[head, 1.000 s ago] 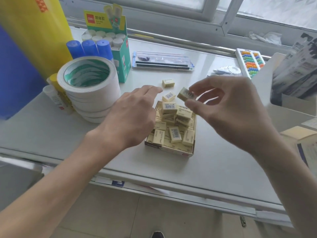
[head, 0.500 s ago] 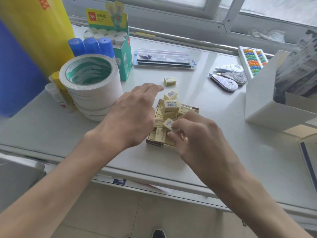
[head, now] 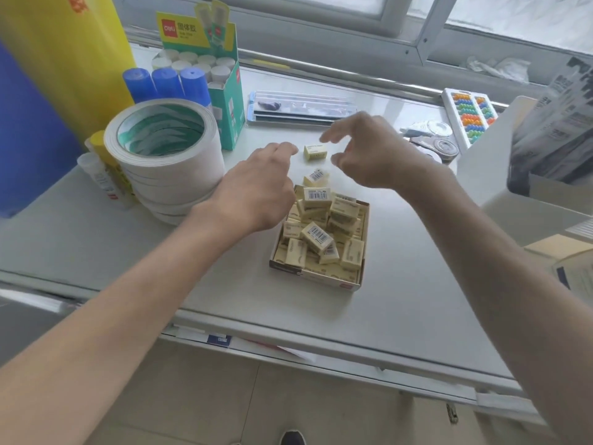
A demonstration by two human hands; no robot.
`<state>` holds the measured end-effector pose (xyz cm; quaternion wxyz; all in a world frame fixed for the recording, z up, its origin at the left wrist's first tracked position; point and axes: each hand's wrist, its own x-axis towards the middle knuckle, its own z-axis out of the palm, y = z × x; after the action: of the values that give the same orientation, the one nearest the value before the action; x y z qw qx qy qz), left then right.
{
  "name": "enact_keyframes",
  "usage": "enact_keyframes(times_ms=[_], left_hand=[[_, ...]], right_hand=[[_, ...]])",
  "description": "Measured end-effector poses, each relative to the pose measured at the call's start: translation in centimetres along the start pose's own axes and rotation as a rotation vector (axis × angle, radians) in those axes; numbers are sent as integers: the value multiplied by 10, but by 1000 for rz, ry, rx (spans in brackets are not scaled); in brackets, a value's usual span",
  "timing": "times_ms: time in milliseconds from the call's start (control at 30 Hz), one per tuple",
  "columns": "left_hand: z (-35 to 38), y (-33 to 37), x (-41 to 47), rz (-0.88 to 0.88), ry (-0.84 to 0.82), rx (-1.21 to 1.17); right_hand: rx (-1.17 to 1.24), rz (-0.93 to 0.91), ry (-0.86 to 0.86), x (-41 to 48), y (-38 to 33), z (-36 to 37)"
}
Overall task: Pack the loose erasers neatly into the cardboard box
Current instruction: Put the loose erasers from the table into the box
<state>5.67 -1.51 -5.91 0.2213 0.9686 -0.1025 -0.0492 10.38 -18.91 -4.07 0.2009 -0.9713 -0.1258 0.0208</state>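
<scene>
**Right hand rises from box to stray eraser**

Half a second on, the right hand (head: pixel 369 155) has left the cardboard box (head: pixel 316 279), where it had been working among the packed erasers. It now hovers at the box's 12 o'clock with fingers spread and curved, thumb apart, holding nothing. The left hand (head: pixel 256 194) has barely shifted. It hangs over the box's 10 o'clock corner, fingers relaxed and reaching forward, empty.

Between the two hands' fingertips a loose eraser (head: pixel 315 152) lies flat on the white table (head: pixel 401 300); whether either hand touches it cannot be told. A second loose eraser (head: pixel 316 177), barcode up, sits just beyond the box's far wall, between the box and the first.

Inside the box, pale yellow erasers (head: pixel 351 253) fill the bottom in rows, with several more heaped crookedly on top.

A stack of tape rolls (head: pixel 163 162) stands at the box's 10 o'clock, with a green glue-stick carton (head: pixel 226 101) and blue-capped glue sticks (head: pixel 167 81) behind it at 11. A clear ruler set (head: pixel 301 107) lies at 12 o'clock, and correction tapes (head: pixel 439 139) and a small abacus (head: pixel 471 114) at 2.
</scene>
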Motion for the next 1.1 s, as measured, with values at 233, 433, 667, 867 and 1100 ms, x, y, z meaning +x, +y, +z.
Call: enact_keyframes(times_ms=[233, 433, 667, 867, 1100], left_hand=[[0, 5, 11, 2, -2, 35], [-4, 7, -1, 41, 36, 4], [-6, 5, -23, 71, 26, -5], [-5, -2, -50, 110, 51, -18], [-2, -8, -68, 92, 35, -13]], right_hand=[[37, -28, 57, 29, 10, 29], [130, 10, 244, 4, 8, 4], [253, 37, 283, -86, -14, -20], [316, 76, 188, -132, -22, 0], [280, 112, 178, -148, -21, 12]])
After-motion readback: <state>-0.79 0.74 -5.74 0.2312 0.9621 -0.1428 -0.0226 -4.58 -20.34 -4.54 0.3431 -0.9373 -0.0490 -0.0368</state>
